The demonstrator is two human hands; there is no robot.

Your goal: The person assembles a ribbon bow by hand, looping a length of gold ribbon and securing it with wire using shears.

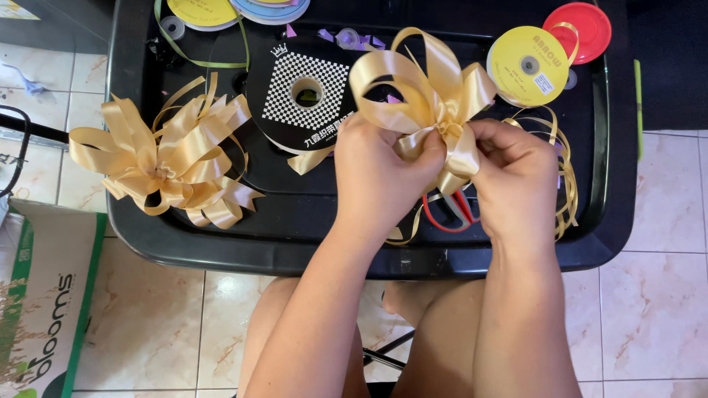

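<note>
A gold satin ribbon bow with several loops is held up over a black plastic tray. My left hand grips its knot from the left. My right hand pinches the same knot and a loop from the right. Under my hands lie red-handled scissors, mostly hidden. A pile of finished gold bows rests on the tray's left side.
A black spool with a checkered face lies mid-tray. A yellow ribbon spool and a red lid sit at the right, with loose gold ribbon. More spools are at the top. A cardboard box stands on the tiled floor.
</note>
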